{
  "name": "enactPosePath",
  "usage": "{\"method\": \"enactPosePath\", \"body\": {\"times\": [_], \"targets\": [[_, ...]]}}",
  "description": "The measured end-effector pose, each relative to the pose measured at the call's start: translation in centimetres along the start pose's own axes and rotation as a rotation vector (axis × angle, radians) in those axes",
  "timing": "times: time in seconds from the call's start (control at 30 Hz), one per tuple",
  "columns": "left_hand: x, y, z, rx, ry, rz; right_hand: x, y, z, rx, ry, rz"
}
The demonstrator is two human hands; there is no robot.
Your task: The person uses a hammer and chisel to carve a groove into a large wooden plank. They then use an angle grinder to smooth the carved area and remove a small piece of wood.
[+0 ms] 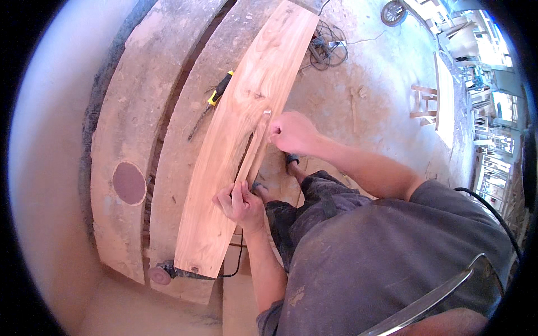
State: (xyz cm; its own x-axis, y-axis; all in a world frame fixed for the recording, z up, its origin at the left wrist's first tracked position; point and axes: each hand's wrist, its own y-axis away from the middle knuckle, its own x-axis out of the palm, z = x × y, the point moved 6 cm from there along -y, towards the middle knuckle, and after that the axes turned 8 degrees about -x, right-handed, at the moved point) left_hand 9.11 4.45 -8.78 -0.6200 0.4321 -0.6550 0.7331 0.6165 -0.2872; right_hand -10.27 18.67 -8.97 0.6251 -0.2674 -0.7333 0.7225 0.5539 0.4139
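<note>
A long pale wooden board [221, 148] lies lengthwise in front of me. At its right edge runs a narrow wooden strip [256, 151], with a dark gap between part of it and the board. My left hand [241, 206] is closed at the strip's near end, its fingers pinching there over the board's edge. Beside the strip's far end, my right hand [294, 133] is curled into a fist; what its fingers hold, if anything, is hidden. A small whitish spot shows at that far end.
Grey planks [120, 134] support the board. A yellow-and-black handled tool [218, 89] lies left of it. A round brown sanding disc [129, 183] rests further left. An angle grinder [162, 273] sits at the board's near end. Coiled cable [330, 53] lies on the floor by a stool [425, 105].
</note>
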Motion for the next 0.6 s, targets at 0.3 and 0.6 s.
{"method": "enactPosePath", "body": {"times": [0.3, 0.6], "targets": [[-1.0, 0.5, -1.7, 0.008, 0.065, 0.078, 5.0, 4.0, -0.3, 0.198, -1.224, 0.067], [-0.8, -0.7, -9.8, -0.144, 0.181, 0.186, -0.3, 7.9, 0.1, -0.016, -1.192, -0.087]]}}
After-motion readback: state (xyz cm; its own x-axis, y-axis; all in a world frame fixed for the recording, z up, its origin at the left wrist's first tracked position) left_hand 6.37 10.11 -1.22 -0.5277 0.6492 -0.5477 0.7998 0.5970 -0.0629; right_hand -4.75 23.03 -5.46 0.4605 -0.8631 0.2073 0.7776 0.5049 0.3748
